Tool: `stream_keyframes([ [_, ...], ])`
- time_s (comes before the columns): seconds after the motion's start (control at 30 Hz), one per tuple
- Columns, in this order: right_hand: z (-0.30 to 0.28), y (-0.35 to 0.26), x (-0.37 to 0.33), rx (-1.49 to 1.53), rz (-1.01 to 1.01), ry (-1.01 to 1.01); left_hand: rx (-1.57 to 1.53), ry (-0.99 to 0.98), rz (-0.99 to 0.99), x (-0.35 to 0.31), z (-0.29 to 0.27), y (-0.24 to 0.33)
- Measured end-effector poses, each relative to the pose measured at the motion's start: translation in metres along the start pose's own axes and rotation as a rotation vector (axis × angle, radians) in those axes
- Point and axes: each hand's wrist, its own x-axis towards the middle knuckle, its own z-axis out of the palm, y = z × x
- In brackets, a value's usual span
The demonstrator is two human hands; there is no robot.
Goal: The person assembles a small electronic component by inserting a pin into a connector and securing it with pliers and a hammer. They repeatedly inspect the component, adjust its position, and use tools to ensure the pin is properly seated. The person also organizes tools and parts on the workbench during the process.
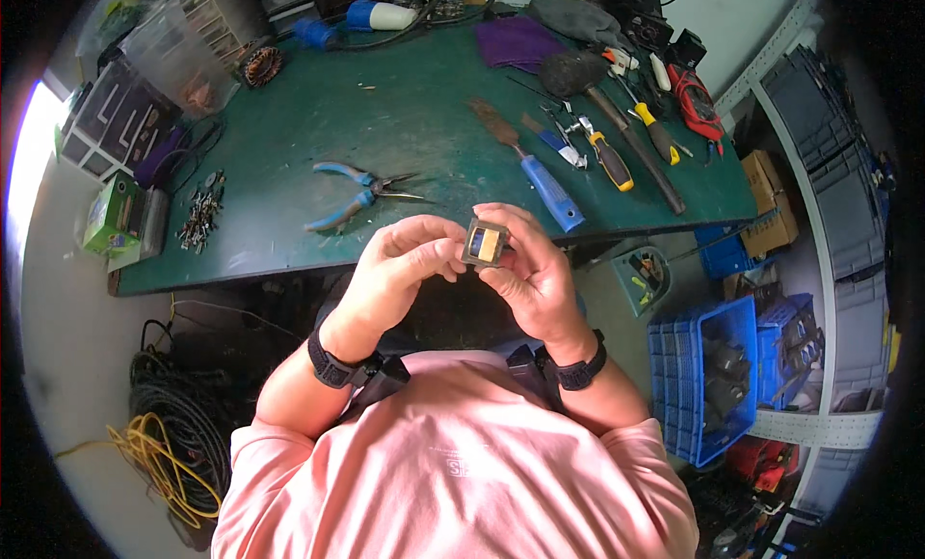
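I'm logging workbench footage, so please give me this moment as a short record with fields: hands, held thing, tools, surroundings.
Right hand: grips the small part
Left hand: fingertips at the part's left side; contact unclear
Small part: squarish, dark frame, yellow face
Surface: green bench
Pliers: blue handles, jaws apart, lying beyond the hands
Scraper: blue handle, right of the pliers
Bench left: pile of metal bits
Floor right: blue crate holding dark items
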Motion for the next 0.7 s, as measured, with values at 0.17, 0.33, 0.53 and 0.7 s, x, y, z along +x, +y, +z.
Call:
stream_keyframes([
  [0.17,0.0036,0.0007,-0.0007,-0.102,-0.027,0.018,0.071,0.034,-0.028,0.0007,0.002,-0.0022],
  [0.33,0.0036,0.0,0.0009,-0.198,-0.076,-0.004,0.082,0.037,-0.079,-0.0006,0.0014,0.0007],
  [0.53,0.0049,-0.0044,0.0044,-0.27,-0.119,-0.007,0.104,0.085,-0.002,-0.001,0.0024,-0.0042],
  [0.7,0.009,-0.0085,0.0034,-0.281,-0.086,0.127,0.188,0.12,0.052,0.0005,0.0028,-0.0057],
])
